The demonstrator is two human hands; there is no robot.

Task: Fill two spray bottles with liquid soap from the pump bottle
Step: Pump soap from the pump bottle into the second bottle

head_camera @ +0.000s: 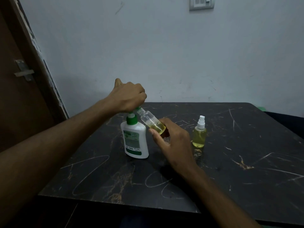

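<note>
Head view: on the dark marbled bench point(246, 162) a white pump bottle point(135, 142) with a green collar stands at about 9 o'clock from centre. The left hand point(127, 97) sits on its pump head, fingers curled down over it. The right hand point(171, 139) holds an uncapped spray bottle point(152, 121) tilted, its open neck up at the pump's spout – that grip closes round the bottle's lower end, where a little yellow soap has pooled. At 3 o'clock, well apart, a second spray bottle point(199, 134) stands upright – capped in white, nearly full of yellow liquid.
</note>
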